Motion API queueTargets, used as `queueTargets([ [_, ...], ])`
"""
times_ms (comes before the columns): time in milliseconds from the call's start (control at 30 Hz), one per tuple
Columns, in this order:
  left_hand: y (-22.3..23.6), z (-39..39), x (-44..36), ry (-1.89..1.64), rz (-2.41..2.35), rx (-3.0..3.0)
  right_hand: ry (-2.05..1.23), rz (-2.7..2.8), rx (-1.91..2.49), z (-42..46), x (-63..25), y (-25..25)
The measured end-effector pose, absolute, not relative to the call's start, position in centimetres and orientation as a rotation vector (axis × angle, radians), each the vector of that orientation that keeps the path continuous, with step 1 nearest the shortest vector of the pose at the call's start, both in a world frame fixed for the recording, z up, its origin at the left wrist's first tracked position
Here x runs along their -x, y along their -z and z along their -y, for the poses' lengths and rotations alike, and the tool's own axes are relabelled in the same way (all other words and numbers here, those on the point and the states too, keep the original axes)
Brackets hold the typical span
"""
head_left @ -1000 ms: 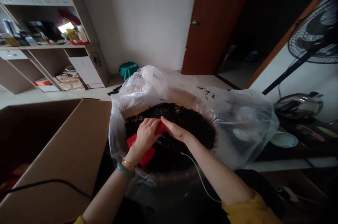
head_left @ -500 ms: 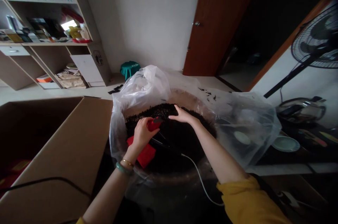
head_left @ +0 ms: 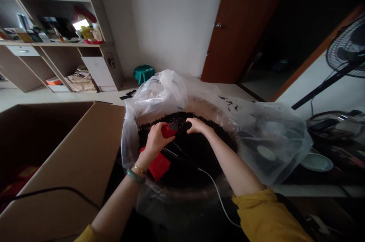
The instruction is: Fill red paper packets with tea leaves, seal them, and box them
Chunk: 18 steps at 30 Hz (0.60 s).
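Observation:
My left hand [head_left: 157, 135] grips a small red packet [head_left: 170, 130] whose dark open end points toward my right hand. The fingers of my right hand [head_left: 196, 125] are curled over a pinch of dark, dry, leaf-like shreds [head_left: 211, 120]. Those shreds fill a wide round container lined with a clear plastic bag [head_left: 168, 86]. Below my left hand, red packets [head_left: 159, 166] lie on the shreds. Beside them a dark, slim tool [head_left: 182, 158] with a white cord [head_left: 215, 185] rests on the heap; its kind is hard to make out.
An open cardboard box [head_left: 82, 151] stands on the left, with red packets in its shadow. On the right are a pale bowl [head_left: 316, 162] and a standing fan [head_left: 349, 48]. Behind are a green-covered stool [head_left: 144, 73], a shelf unit [head_left: 57, 44] and a brown door [head_left: 239, 25].
My right hand's fingers have closed from a spread pose onto some dark shreds. The red packet in my left hand stays near it. The whole view has shifted slightly.

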<state>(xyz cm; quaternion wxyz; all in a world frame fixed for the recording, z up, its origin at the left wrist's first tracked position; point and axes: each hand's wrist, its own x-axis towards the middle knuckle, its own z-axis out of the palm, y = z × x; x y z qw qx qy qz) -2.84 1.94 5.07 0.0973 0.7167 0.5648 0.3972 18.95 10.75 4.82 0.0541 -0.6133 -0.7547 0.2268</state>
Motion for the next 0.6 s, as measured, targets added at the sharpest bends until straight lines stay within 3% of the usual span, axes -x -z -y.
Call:
queueTargets([
  [333, -5.9, -4.4, 2.1, -1.115, -1.698, -2.183, -0.740, 2.355, 1.289, -10.7, -19.3, -11.8],
  [600, -6.2, -4.8, 1.3, -1.092, -1.715, -2.170, -0.399, 2.564, 1.292, -8.9, -17.5, -14.2],
])
